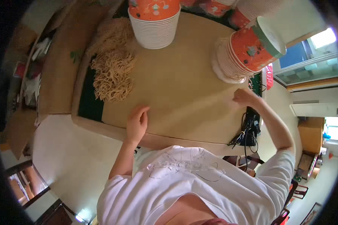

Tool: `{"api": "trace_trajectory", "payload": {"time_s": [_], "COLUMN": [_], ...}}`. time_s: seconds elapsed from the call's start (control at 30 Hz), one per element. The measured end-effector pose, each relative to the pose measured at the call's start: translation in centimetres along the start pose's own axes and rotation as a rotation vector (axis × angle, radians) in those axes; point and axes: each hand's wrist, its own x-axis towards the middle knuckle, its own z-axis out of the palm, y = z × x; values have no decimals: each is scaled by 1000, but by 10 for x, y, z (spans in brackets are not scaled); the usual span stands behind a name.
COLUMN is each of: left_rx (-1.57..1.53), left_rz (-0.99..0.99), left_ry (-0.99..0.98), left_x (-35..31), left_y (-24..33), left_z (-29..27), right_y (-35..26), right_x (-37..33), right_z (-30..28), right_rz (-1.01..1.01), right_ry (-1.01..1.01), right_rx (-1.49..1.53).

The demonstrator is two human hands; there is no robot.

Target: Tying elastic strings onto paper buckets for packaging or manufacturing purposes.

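Note:
My left hand [137,123] is held over the near left part of the tan board [176,78]. Its fingers curve to the right with a gap before the thumb, and nothing shows in it. Just beyond it lies a tangled heap of thin tan strands [113,77]. My right hand [246,98] is over the board's right side, fingers curled and somewhat blurred; whatever they may hold is hidden. Closest to that hand is a stack of orange paper buckets [251,47] with white rims, tilted at the far right. Another stack of paper buckets [156,28] stands at the far middle.
Black cables with an adapter [249,129] lie at the table's right edge, a cord hanging down. More bucket stacks [216,6] stand at the back. An open cardboard box [58,63] is to the left. Dark green surface [90,99] borders the board.

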Motion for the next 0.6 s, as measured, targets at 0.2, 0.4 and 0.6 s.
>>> {"api": "trace_trajectory", "payload": {"time_s": [0.2, 0.4, 0.6], "left_rx": [11, 36, -5], "left_rz": [-30, 53, 13], "left_ry": [20, 78, 76], "left_x": [-2, -1, -1], "left_y": [2, 1, -1], "left_z": [8, 6, 6], "right_y": [-31, -95, -92], "right_x": [-66, -44, 8], "right_z": [-122, -268, -361], "right_rz": [554, 448, 46], "right_ry": [117, 420, 1194], "right_rx": [579, 268, 10]}}
